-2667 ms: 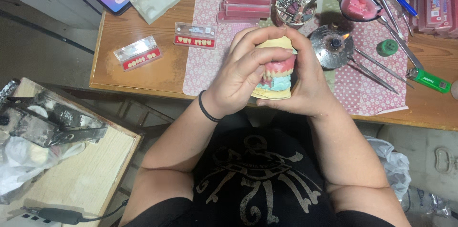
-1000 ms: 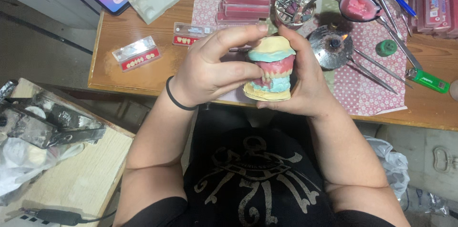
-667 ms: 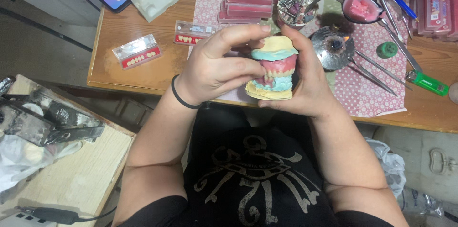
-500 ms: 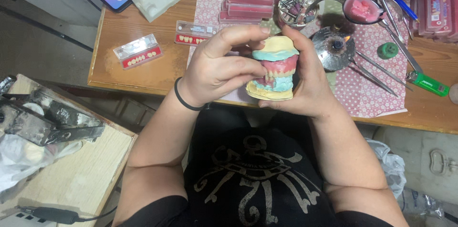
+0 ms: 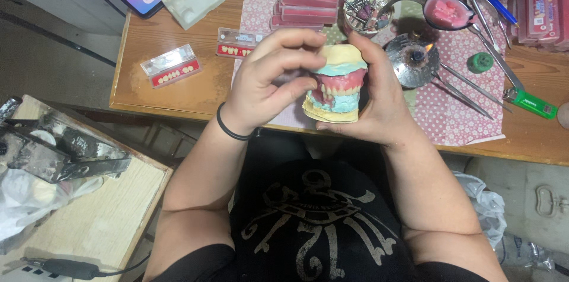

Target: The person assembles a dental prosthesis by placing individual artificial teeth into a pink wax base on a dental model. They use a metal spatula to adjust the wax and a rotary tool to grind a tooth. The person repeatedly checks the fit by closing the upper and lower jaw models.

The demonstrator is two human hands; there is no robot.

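Both hands, right hand (image 5: 379, 101) and left hand (image 5: 269, 83), grip the dental cast (image 5: 336, 83); beyond it stand tooth cards (image 5: 170, 66), a burner (image 5: 412, 59) and a lighter (image 5: 529, 103).

Bare wood left of the tooth cards (image 5: 170, 66) lies open — instruments (image 5: 468, 89) crowd the right.

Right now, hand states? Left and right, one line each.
Left hand: fingertips pinched together at the front of the dental model, touching it.
Right hand: closed around the dental model, holding it above the table edge.
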